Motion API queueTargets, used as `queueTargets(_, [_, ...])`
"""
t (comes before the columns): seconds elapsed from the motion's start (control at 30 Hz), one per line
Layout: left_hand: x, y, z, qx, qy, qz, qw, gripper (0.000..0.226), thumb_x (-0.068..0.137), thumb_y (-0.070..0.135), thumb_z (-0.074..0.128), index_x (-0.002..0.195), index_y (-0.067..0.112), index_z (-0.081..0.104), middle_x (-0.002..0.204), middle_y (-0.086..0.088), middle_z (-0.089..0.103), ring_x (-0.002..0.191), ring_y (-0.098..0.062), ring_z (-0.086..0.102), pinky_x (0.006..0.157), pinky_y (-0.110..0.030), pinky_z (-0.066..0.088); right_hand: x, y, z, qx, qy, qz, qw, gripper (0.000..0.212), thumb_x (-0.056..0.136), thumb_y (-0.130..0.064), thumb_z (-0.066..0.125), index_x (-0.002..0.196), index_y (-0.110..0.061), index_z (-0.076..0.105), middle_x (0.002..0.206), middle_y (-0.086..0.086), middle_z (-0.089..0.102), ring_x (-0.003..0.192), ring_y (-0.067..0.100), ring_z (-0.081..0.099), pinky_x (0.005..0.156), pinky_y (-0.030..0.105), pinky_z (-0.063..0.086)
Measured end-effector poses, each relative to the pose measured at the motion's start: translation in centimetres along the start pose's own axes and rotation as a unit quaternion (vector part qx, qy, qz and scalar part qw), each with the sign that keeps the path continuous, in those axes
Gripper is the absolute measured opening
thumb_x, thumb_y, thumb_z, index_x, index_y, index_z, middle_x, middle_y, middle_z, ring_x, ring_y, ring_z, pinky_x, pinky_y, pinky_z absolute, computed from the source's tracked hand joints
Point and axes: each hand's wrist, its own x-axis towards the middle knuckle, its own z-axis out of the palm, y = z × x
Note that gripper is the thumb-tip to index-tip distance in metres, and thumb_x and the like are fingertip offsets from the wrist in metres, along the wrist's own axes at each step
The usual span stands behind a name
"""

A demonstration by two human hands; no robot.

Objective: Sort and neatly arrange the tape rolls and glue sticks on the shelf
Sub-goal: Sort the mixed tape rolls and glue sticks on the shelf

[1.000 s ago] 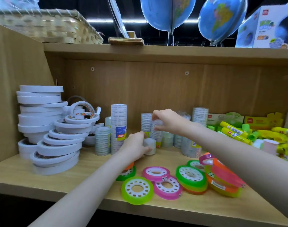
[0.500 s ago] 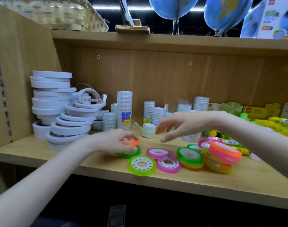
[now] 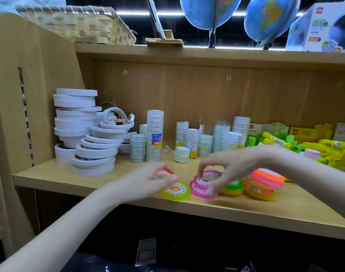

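Observation:
My left hand (image 3: 154, 178) grips an orange tape roll (image 3: 162, 172) just above the shelf, beside a flat green roll (image 3: 175, 191). My right hand (image 3: 228, 169) pinches a pink roll (image 3: 208, 176) that sits tilted over another pink roll (image 3: 201, 191). To the right lie a green-and-orange stack (image 3: 233, 186) and a leaning orange-and-yellow stack (image 3: 263, 183). White tape rolls (image 3: 83, 132) are piled at the left. Clear tape stacks (image 3: 155, 134) stand at the back. Yellow glue sticks (image 3: 279, 143) lie at the far right. Both hands are blurred.
The wooden shelf (image 3: 246, 211) has bare board along its front edge. A small white roll (image 3: 181, 154) stands alone mid-shelf. Glue stick boxes (image 3: 303, 132) line the back right. Globes (image 3: 211, 12) and a woven basket (image 3: 79, 24) sit on the shelf above.
My right hand came down from mid-air and took hold of the pink roll. My left hand lifted the orange roll and moved right, toward the green roll. The view shifted slightly.

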Motion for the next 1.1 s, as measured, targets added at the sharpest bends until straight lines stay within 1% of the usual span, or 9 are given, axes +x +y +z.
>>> queueTargets(0.07, [-0.2,0.9,0.9,0.071,-0.077,-0.041,0.994,0.079,0.065,0.080,0.036,0.129,0.035,0.043,0.136,0.010,0.042,0.127,-0.012,0.037,0.109,-0.031,0.028,0.2,0.2,1.1,0.006,0.008,0.016,1.000,0.053,0.074,-0.057,0.067,0.117,-0.037,0.045,0.125,-0.009,0.049,0.112,0.015,0.049,0.099,0.035,0.041])
queueTargets(0.13, [-0.1,1.4,1.4,0.137,-0.098,-0.051,0.984,0.086,0.065,0.085,0.037,0.138,0.039,0.029,0.146,0.011,0.027,0.135,-0.017,0.026,0.113,-0.045,0.018,1.0,0.6,1.9,0.014,0.057,0.010,0.998,0.047,0.078,-0.051,0.066,0.117,-0.036,0.044,0.124,-0.005,0.052,0.107,0.016,0.052,0.095,0.035,0.044])
queueTargets(0.27, [1.0,0.7,1.3,0.095,-0.115,-0.037,0.988,0.069,0.082,0.060,0.051,0.141,0.037,0.025,0.147,0.008,0.026,0.137,-0.020,0.022,0.114,-0.041,0.020,4.1,1.6,2.1,-0.049,0.151,0.026,0.987,0.037,0.089,-0.036,0.059,0.123,-0.024,0.050,0.122,0.002,0.055,0.097,0.013,0.050,0.083,0.027,0.041])
queueTargets(0.4, [2.5,0.0,0.5,0.078,-0.129,-0.054,0.987,0.064,0.084,0.054,0.055,0.140,0.036,0.029,0.144,0.005,0.032,0.133,-0.019,0.030,0.112,-0.040,0.026,7.4,2.3,2.1,-0.062,0.187,0.080,0.977,0.042,0.086,-0.039,0.061,0.120,-0.015,0.052,0.119,0.008,0.057,0.107,0.024,0.055,0.089,0.034,0.046])
queueTargets(0.6, [3.9,-0.6,1.1,0.095,-0.075,-0.046,0.992,0.068,0.082,0.057,0.057,0.141,0.035,0.029,0.149,0.005,0.025,0.136,-0.017,0.026,0.112,-0.035,0.025,4.6,2.7,-1.2,-0.005,0.199,0.089,0.976,0.049,0.083,-0.043,0.064,0.124,-0.018,0.052,0.121,0.004,0.057,0.109,0.020,0.053,0.088,0.029,0.041])
queueTargets(0.77, [2.9,-1.3,0.8,0.014,0.036,-0.063,0.997,0.091,0.054,0.079,0.061,0.130,0.033,0.042,0.140,0.006,0.036,0.130,-0.015,0.033,0.108,-0.030,0.028,-1.7,3.5,-2.5,0.026,-0.004,0.103,0.994,0.077,0.060,-0.065,0.062,0.130,-0.039,0.044,0.134,-0.010,0.045,0.115,0.010,0.050,0.098,0.028,0.043])
queueTargets(0.83, [2.9,-1.7,0.7,0.016,0.110,-0.094,0.989,0.072,0.070,0.062,0.066,0.129,0.028,0.044,0.139,0.000,0.038,0.130,-0.021,0.033,0.107,-0.034,0.028,-2.4,3.4,-1.7,0.017,-0.057,0.103,0.993,0.077,0.060,-0.063,0.066,0.131,-0.045,0.039,0.137,-0.012,0.041,0.121,0.009,0.047,0.104,0.032,0.040])
queueTargets(0.93, [3.4,-2.2,0.1,0.067,0.217,-0.167,0.960,0.054,0.084,0.041,0.062,0.131,0.022,0.042,0.139,-0.010,0.035,0.130,-0.032,0.029,0.107,-0.039,0.025,-1.6,3.8,-0.3,-0.001,-0.041,0.090,0.995,0.071,0.071,-0.053,0.071,0.132,-0.045,0.037,0.137,-0.015,0.041,0.121,0.009,0.045,0.104,0.031,0.038])
queueTargets(1.1, [3.9,-3.6,-1.0,-0.030,0.169,-0.218,0.961,0.049,0.084,0.027,0.065,0.128,0.021,0.043,0.142,-0.014,0.027,0.126,-0.026,0.036,0.108,-0.035,0.027,-0.4,4.1,0.3,0.042,0.026,0.058,0.997,0.059,0.072,-0.045,0.075,0.124,-0.043,0.047,0.126,-0.015,0.050,0.112,0.006,0.050,0.098,0.025,0.041])
